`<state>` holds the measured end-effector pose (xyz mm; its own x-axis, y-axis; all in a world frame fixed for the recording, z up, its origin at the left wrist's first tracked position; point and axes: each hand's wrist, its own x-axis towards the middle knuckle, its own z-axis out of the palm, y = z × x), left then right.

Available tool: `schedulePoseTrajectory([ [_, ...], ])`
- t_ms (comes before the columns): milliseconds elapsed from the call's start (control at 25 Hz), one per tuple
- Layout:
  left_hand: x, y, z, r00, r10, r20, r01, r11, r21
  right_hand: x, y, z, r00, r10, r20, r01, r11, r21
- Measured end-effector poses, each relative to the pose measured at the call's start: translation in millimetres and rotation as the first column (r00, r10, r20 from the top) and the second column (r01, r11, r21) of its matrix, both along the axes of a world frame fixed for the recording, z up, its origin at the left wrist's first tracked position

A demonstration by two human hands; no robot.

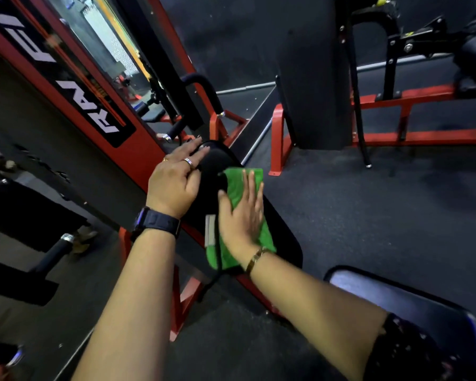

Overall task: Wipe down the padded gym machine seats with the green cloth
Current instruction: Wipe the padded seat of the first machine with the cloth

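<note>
In the head view, we are leaning over a black padded seat [282, 239] that is running slantwise away from us on a red frame [146, 152]. We are pressing our right hand [241, 213] flat on the green cloth [234, 185], which is lying along the top of the seat and hanging a little over its near left edge. The fingers [252, 188] of that hand are lying straight and close together, pointing toward the far end of the seat, with the thumb spread out to the left. A white tag [210, 231] is showing at the cloth's left side.

We are resting our left hand [173, 182] on the narrow far end of the same seat, just beside the cloth but not touching it. Its fingers [199, 154] are lying stretched out and slightly apart over the padding, pinching nothing. We are wearing a dark watch [157, 222] on that wrist and a bracelet [254, 258] on the right one.

A second seat [396, 298] is showing at lower right, above the dark floor [368, 215].
</note>
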<state>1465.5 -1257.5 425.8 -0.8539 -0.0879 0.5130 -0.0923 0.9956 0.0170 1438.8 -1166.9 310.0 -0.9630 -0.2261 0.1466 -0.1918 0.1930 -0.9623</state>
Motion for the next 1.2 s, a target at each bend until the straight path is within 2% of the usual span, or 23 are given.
schedulePoseTrajectory([
  [80, 0.6, 2.6, -0.3, 1.0, 0.008, 0.011, -0.008, 1.0, 0.006, -38.0, 0.8, -3.7, 1.0, 0.001, 0.008, 0.0, 0.998, -0.055],
  [160, 0.9, 4.3, -0.2, 1.0, 0.016, 0.017, -0.017, 1.0, 0.014, -52.7, 8.2, -31.5, 0.994, -0.036, 0.105, 0.047, 0.994, -0.098],
  [240, 1.4, 4.7, -0.1, 1.0, 0.02, 0.016, -0.021, 1.0, 0.011, -29.6, 16.8, -58.3, 0.96, -0.105, 0.26, 0.125, 0.99, -0.064],
  [320, 2.5, 4.6, 0.4, 1.0, 0.015, 0.022, -0.015, 1.0, -0.004, 4.0, 17.9, -65.5, 0.928, -0.138, 0.345, 0.148, 0.989, -0.003],
  [400, 2.5, 2.8, 1.6, 0.999, 0.0, 0.038, 0.001, 1.0, -0.021, 14.2, 9.8, -47.8, 0.96, -0.116, 0.255, 0.12, 0.993, -0.001],
  [480, 2.8, 0.8, 2.4, 0.999, -0.004, 0.051, 0.007, 0.999, -0.049, -4.1, 1.4, -16.5, 0.998, -0.061, 0.026, 0.061, 0.998, -0.017],
  [560, 2.7, -0.3, 2.8, 0.999, -0.005, 0.042, 0.008, 0.998, -0.063, -30.2, -5.3, -2.5, 0.991, -0.008, -0.136, 0.004, 1.0, -0.03],
  [640, 2.1, 0.1, 1.7, 1.0, 0.002, 0.026, 0.0, 0.999, -0.052, -46.3, -2.3, -24.5, 0.997, -0.036, -0.074, 0.03, 0.995, -0.09],
  [720, 1.6, 1.3, 0.4, 1.0, 0.011, 0.02, -0.01, 0.999, -0.034, -36.7, 10.6, -66.3, 0.987, -0.107, 0.121, 0.121, 0.986, -0.112],
  [800, 1.2, 2.2, 0.2, 1.0, 0.006, 0.01, -0.006, 1.0, -0.018, -3.6, 20.3, -89.8, 0.931, -0.169, 0.322, 0.2, 0.978, -0.066],
  [840, 1.5, 2.1, 0.2, 1.0, 0.006, 0.006, -0.006, 1.0, -0.012, 14.1, 18.6, -87.9, 0.912, -0.192, 0.362, 0.214, 0.976, -0.022],
  [880, 2.0, 2.1, 0.2, 1.0, 0.005, 0.004, -0.005, 1.0, -0.008, 26.2, 13.7, -76.9, 0.92, -0.196, 0.34, 0.206, 0.979, 0.008],
  [960, 1.7, 2.4, 0.3, 1.0, 0.005, -0.001, -0.005, 1.0, -0.003, 24.9, 4.2, -39.2, 0.976, -0.145, 0.162, 0.148, 0.989, -0.002],
  [1080, 2.6, 3.0, -0.2, 1.0, 0.018, -0.002, -0.018, 1.0, -0.004, -25.6, -0.2, -20.3, 0.998, -0.047, -0.029, 0.045, 0.998, -0.046],
  [1120, 2.3, 4.2, -0.1, 1.0, 0.021, -0.002, -0.021, 1.0, 0.0, -42.4, 2.5, -34.4, 0.999, -0.047, -0.021, 0.045, 0.996, -0.072],
  [1200, 1.7, 5.4, -0.2, 1.0, 0.021, -0.001, -0.021, 1.0, 0.007, -49.4, 13.2, -80.7, 0.985, -0.101, 0.142, 0.117, 0.987, -0.108],
])
